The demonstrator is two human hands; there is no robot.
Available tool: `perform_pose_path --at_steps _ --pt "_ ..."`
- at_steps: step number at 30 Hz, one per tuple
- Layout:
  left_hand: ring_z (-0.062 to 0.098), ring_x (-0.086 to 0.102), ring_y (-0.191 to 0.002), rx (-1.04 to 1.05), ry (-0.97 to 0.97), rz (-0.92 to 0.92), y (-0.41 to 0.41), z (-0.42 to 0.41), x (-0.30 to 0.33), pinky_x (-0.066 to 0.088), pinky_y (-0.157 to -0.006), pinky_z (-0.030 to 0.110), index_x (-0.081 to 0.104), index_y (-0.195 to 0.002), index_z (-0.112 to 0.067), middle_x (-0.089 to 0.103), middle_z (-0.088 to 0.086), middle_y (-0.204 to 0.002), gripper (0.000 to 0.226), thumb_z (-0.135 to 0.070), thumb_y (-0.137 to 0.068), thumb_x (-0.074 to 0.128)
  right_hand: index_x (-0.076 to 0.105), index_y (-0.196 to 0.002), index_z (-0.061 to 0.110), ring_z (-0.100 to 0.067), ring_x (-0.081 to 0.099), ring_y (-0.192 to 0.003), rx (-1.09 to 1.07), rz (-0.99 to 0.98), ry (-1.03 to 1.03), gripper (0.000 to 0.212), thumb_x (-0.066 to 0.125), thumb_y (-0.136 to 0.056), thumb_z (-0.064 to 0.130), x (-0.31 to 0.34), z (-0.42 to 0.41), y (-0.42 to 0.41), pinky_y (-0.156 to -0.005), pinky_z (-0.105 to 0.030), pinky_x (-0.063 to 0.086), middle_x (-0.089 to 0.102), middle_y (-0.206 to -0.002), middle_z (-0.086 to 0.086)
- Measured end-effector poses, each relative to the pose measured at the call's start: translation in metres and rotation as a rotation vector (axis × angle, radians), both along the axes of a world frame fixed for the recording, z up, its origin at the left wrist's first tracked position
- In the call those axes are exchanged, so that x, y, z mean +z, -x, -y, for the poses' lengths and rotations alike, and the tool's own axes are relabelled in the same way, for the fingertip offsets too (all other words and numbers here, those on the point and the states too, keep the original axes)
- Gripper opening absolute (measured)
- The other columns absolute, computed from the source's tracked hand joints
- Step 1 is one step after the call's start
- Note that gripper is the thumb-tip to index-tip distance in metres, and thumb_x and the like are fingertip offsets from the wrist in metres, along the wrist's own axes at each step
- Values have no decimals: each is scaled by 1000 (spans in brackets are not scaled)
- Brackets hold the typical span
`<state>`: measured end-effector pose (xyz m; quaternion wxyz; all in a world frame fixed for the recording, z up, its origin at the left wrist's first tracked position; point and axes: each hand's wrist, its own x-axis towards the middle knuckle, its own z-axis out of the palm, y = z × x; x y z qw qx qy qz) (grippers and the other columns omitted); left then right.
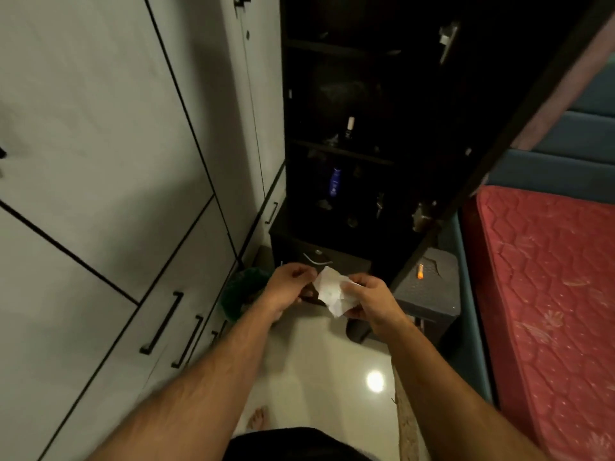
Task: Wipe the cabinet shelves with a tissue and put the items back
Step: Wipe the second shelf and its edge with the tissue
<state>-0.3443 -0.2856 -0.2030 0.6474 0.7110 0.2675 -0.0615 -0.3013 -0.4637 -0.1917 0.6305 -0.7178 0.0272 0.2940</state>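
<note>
- Both hands meet in front of the person, low in the head view, with a white tissue stretched between them
- The left hand has its fingers curled and pinches the tissue's left edge near the top
- The right hand grips the tissue's right side, fingers bent round the crumpled paper
- The tissue is held in the air, just in front of the foot of the dark cabinet, touching no shelf
- The cabinet stands open; its shelves are dim, and a blue bottle stands on a lower shelf, with a small white-capped bottle on the shelf above
- Other small things on the shelves are too dark to tell
- Pale wardrobe doors with black handles fill the left side
- A red mattress lies to the right, and a dark stool sits between it and the cabinet
- A green object lies on the floor beside the left wrist
</note>
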Motion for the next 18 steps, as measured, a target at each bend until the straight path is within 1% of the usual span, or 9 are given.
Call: perform_pose_path --at_steps 3,6,8,11,13,16,18 --pt "10 66 -75 -33 -12 5 -5 -40 13 48 -64 24 67 -103 -22 71 1 -94 11 -25 -97 57 60 -102 18 -19 65 -82 -48 21 -13 9 60 -93 15 6 -38 -7 -55 -24 51 65 -95 -8" --pt "10 64 -75 -101 -8 33 -11 -63 19 48 -63 22 67 -106 -19 71 -1 -90 13 -23 -97 58 59 -102 19 -16 65 -79 -86 9 -8 8 58 -95 17 8 -65 -13 -51 -19 50 66 -92 -4" --pt "11 63 -74 -123 6 54 -18 -74 19 48 -60 19 67 -106 -16 70 -1 -85 14 -23 -96 59 59 -101 20 -16 65 -79 -110 7 26 6 57 -96 18 8 -78 -21 -52 -22 52 66 -90 -3" --pt "14 59 -71 -136 40 98 -40 -84 22 45 -56 19 68 -101 -15 67 5 -82 11 -22 -95 62 63 -103 17 -25 68 -86 -109 45 70 10 60 -94 19 8 -93 -44 -65 -35 57 70 -96 -12" --pt "14 58 -68 -130 30 117 -54 -87 25 44 -54 20 68 -98 -16 66 7 -81 7 -18 -93 64 64 -102 19 -25 68 -86 -102 89 75 9 59 -94 18 11 -98 -58 -64 -34 57 70 -96 -11" --pt "12 62 -67 -89 -18 140 -80 -95 31 47 -57 25 68 -96 -16 69 4 -81 7 -15 -89 68 64 -99 18 -21 68 -80 -127 118 26 8 59 -94 15 20 -111 -81 -62 -32 54 71 -93 -9" --pt "9 62 -66 -83 -47 167 -101 -104 39 47 -54 22 68 -96 -17 69 0 -80 8 -14 -89 69 64 -101 13 -20 67 -77 -146 117 -28 10 59 -93 11 28 -121 -96 -59 -30 53 69 -91 -10"
